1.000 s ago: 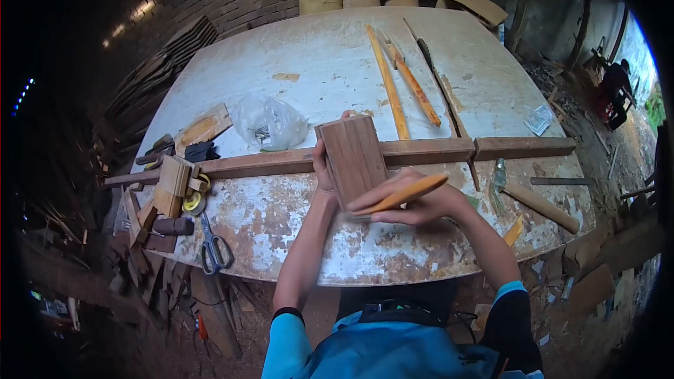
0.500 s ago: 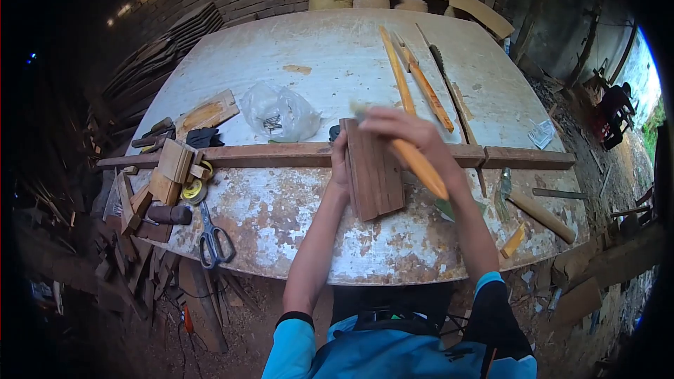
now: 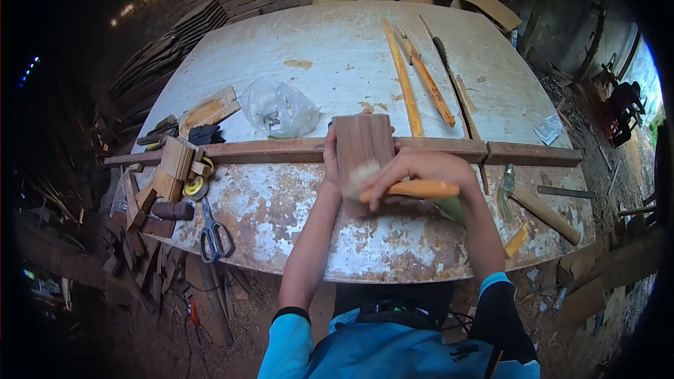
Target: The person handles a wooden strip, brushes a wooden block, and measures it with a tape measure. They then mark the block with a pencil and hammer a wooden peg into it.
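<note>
A brown wooden block (image 3: 364, 142) with striped grain is held up over the front of the bench. My left hand (image 3: 331, 160) wraps round its left side, with fingers partly hidden behind it. My right hand (image 3: 420, 166) grips a brush (image 3: 432, 188) with an orange wooden handle. Its pale bristles, smeared by motion, lie over the lower face of the block. Part of a green item (image 3: 451, 209) shows beneath my right wrist.
A long wooden bar (image 3: 274, 151) crosses the worn bench (image 3: 281, 238). Scissors (image 3: 214, 235), a tape measure (image 3: 196, 187) and wood pieces lie left; a hammer (image 3: 544, 216) lies right. Farther back are a plastic bag (image 3: 281, 109), a chisel (image 3: 430, 88) and a saw (image 3: 449, 70).
The brush has moved from the top of the block down to its lower face, its handle now nearly level. The block has tilted, turning its broad face toward me.
</note>
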